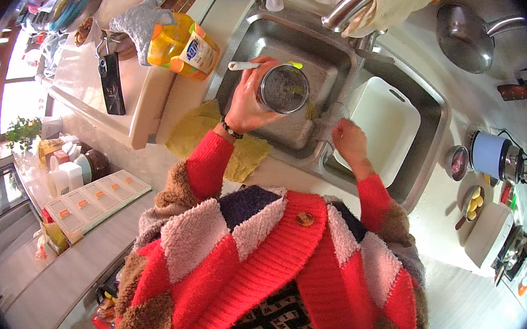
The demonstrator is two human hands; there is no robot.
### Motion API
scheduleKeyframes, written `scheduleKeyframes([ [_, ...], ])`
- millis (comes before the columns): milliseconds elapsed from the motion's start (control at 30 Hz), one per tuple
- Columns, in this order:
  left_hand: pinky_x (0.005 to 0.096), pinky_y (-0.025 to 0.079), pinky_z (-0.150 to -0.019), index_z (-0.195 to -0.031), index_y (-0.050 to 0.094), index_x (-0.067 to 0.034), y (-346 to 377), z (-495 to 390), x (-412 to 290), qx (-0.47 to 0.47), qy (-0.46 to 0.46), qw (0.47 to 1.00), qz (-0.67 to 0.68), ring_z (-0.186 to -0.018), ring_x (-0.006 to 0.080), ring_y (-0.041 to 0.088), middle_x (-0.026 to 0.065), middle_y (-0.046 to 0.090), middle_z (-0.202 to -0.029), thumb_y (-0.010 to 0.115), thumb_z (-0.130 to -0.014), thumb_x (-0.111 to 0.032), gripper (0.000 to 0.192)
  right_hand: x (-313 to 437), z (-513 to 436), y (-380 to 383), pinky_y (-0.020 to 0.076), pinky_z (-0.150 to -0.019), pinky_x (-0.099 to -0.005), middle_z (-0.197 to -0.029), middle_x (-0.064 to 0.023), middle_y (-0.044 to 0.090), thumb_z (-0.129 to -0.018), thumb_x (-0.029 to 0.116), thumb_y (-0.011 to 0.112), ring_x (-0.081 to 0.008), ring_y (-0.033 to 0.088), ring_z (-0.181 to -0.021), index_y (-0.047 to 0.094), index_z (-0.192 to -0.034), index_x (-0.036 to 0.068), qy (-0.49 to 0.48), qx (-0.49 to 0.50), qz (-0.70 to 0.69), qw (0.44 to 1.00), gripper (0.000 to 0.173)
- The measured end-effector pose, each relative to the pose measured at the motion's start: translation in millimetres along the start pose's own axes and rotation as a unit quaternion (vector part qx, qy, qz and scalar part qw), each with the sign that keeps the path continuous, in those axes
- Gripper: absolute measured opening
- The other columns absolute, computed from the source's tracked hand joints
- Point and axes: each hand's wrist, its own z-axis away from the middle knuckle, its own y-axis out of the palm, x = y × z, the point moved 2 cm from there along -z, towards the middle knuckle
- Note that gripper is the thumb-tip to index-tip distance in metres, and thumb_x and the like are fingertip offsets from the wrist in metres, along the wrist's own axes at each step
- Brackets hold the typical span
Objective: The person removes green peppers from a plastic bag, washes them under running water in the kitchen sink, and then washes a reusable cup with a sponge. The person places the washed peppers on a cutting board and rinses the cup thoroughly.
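My left hand (250, 97) is wrapped around a round, dark-looking cup (284, 89) with a shiny rim, above the left basin of the steel double sink (289, 149). A white rod-like thing (243, 66) sticks out to the left by its fingers. A small yellow-green piece (295, 65) shows at the cup's far rim. My right hand (351, 142), its fingers curled, is over the divider between the basins. Something clear and blurred lies by its fingertips; I cannot tell whether the hand holds it. A white cutting board (386, 124) stands in the right basin.
Yellow cloths (245, 159) lie along the sink's near left edge. An orange detergent bottle (191, 48) and a black phone (112, 83) are at the left. The faucet (347, 11) has a cloth over it. A pan (468, 39) and small bowls (457, 162) stand at the right.
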Motion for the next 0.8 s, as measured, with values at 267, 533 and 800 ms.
scheduleKeyframes([
  [267, 0.0431, 0.039, -0.097, -0.123, 0.047, -0.007, 20, 14, 4, 0.051, -0.040, 0.998, 0.003, -0.115, 0.0362, 0.046, 0.0158, 0.048, -0.122, 0.080, -0.052, -0.019, 0.079, 64, 29, -117, 0.0493, -0.064, -0.0290, -0.077, -0.0078, 0.062, -0.080, 0.008, 0.064, -0.0155, 0.060, -0.070, 0.058, -0.092, -0.001, -0.158, -0.059, -0.381, 0.909, 0.016],
  [533, 0.0431, 0.039, -0.089, -0.123, 0.047, -0.010, 36, 23, -18, 0.081, 0.004, 0.997, -0.010, -0.112, 0.0330, 0.049, 0.0129, 0.050, -0.120, 0.078, -0.052, -0.019, 0.078, 103, -2, -65, 0.0477, -0.067, -0.0481, -0.081, -0.0193, 0.062, -0.080, 0.014, 0.055, -0.0382, 0.060, -0.077, 0.061, -0.085, 0.003, -0.318, 0.058, -0.145, 0.935, 0.013],
  [800, 0.0408, 0.037, -0.101, -0.124, 0.045, -0.004, 36, 36, -3, 0.119, -0.056, 0.988, 0.076, -0.116, 0.0350, 0.046, 0.0164, 0.048, -0.121, 0.083, -0.051, -0.024, 0.086, 103, -12, -62, 0.0489, -0.075, -0.0460, -0.094, -0.0183, 0.063, -0.077, 0.007, 0.050, -0.0375, 0.061, -0.086, 0.061, -0.092, -0.001, -0.428, -0.009, -0.138, 0.893, 0.020],
])
